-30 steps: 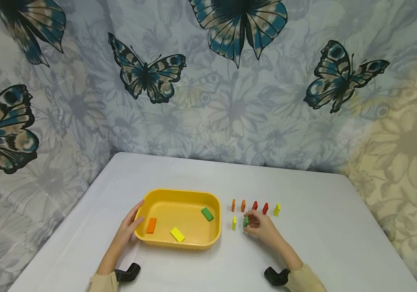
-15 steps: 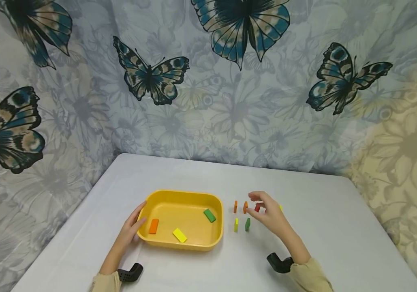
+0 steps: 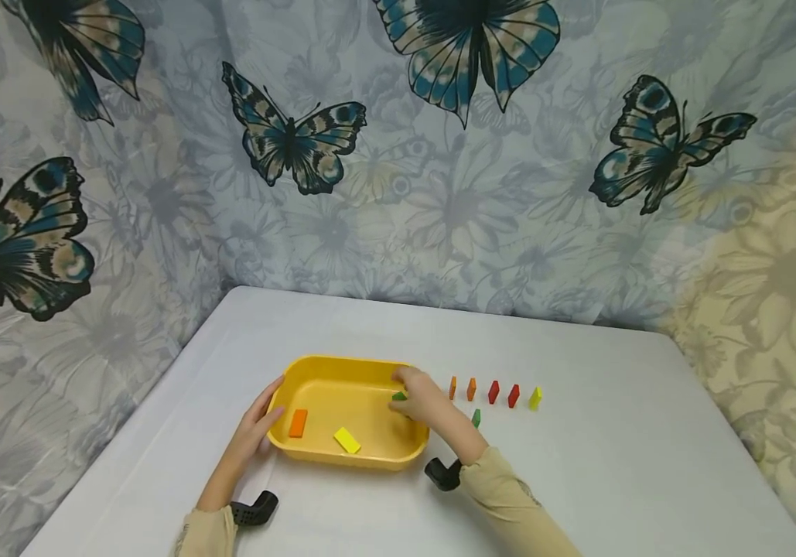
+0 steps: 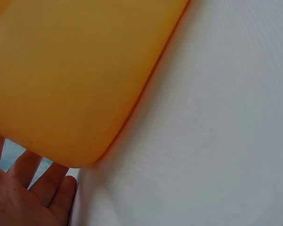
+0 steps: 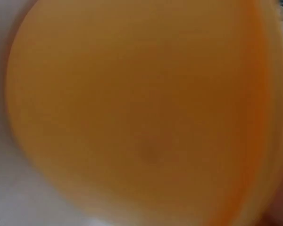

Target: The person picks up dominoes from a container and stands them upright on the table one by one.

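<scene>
My left hand (image 3: 247, 433) holds the left side of a yellow tray (image 3: 349, 458), thumb over the rim and fingers along the outer wall. The left wrist view shows those fingers (image 4: 49, 183) against the tray's underside. Inside the tray lie an orange block (image 3: 297, 423), a yellow block (image 3: 346, 440) and a green block (image 3: 399, 396). Over the tray's right end, my right hand (image 3: 425, 398) reaches down at the green block, fingertips apart around it and covering part of it. The right wrist view is blurred and shows mostly the tray's outer wall (image 5: 132, 94).
Right of the tray several blocks stand upright in a row: orange (image 3: 471, 389), red (image 3: 493, 392) and yellow (image 3: 535, 398) among them. A green upright block (image 3: 476, 418) stands in front, close to my right forearm. White cloth covers the table (image 3: 613, 449).
My right hand let go of a green block, left standing, rose, then moved left into the tray. Its forearm now hides the front yellow block. My left hand stays on the tray.
</scene>
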Available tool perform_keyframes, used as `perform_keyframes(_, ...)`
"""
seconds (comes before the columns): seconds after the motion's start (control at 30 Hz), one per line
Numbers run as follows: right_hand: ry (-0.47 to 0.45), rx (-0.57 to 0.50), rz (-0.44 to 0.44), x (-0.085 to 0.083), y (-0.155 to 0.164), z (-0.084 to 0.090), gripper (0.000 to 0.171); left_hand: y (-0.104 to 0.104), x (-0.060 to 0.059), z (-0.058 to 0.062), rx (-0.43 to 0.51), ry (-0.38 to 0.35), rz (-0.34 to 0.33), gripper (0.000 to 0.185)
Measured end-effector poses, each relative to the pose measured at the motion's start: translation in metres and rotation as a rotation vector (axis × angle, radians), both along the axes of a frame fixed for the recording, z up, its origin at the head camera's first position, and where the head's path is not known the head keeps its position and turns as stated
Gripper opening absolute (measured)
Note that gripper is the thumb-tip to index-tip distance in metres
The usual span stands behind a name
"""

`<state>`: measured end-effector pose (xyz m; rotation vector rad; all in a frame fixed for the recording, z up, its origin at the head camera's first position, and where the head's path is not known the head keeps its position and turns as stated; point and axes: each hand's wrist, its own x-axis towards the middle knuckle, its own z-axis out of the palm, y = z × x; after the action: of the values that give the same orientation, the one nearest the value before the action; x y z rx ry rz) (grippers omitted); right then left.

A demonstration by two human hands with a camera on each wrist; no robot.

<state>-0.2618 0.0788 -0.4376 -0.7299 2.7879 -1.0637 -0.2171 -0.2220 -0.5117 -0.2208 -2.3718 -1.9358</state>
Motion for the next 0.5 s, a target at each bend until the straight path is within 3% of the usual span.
perform_keyframes(0.1,-0.034,0.233,0.022,0.001,-0.013,-0.004,0.043,0.000,-0.002,-0.002,0.000,0.002,-0.012,0.051)
perform_keyframes(0.27,0.057,0.431,-0.040,0.000,-0.027,-0.013,0.036,0.001,-0.006,-0.003,0.015,0.015,-0.023,0.051)
perform_keyframes(0.5,0.216,0.504,-0.054,0.000,-0.032,-0.025,0.007,0.001,-0.008,0.001,0.016,0.024,-0.020,0.051)
